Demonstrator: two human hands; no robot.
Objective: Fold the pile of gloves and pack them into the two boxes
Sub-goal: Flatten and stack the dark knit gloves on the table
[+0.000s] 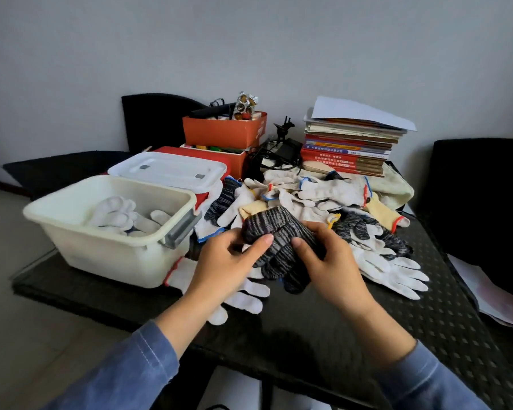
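Observation:
My left hand (225, 263) and my right hand (330, 261) both grip a dark grey striped knit glove (274, 235), folded over on itself, a little above the black table (308, 329). Behind it spreads the pile of gloves (317, 196), mostly white, some grey striped, one yellowish. A cream open box (101, 250) stands at the left with white gloves (122, 216) inside. Behind that box sits a second box shut under a white lid (169, 170). White gloves lie under my hands (249, 294) and at the right (394, 270).
Orange boxes (222, 134) with small items stand at the back middle. A stack of books (347, 149) with paper on top is at the back right, cables and a black gadget (282, 149) between them. Black chairs (480, 202) flank the table.

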